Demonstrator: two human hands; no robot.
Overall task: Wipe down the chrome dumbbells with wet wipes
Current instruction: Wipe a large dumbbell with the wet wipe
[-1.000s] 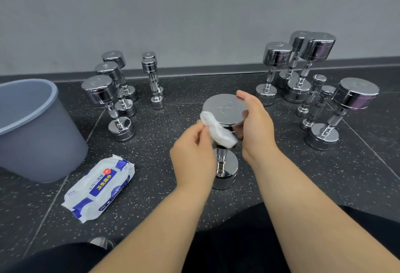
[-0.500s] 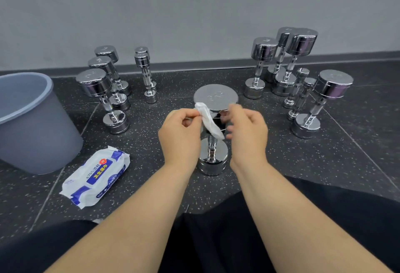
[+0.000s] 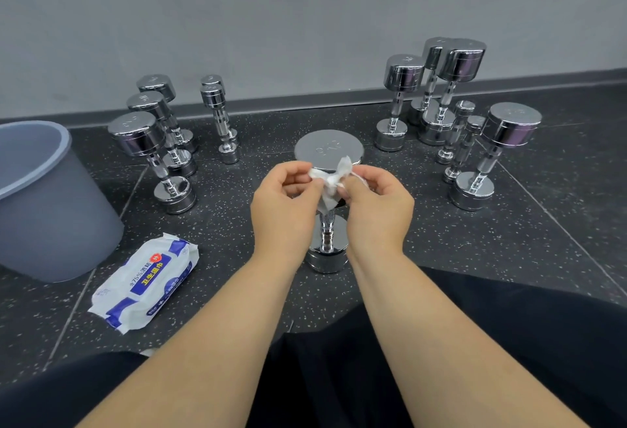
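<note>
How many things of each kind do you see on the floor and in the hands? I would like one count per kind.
Chrome dumbbells, standing on end: 12
Grey plastic bucket: 1
White-and-blue pack of wet wipes: 1
Crumpled white wipe, pinched by left hand and right hand: 1
Total: 15

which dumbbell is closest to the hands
The upright dumbbell in the middle, right beneath the wipe; the others stand in groups off to either side.

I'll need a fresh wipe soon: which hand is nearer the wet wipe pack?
Left. The left hand sits beyond and right of the wet wipe pack; the right hand is farther right, across the crumpled wipe both pinch.
</note>
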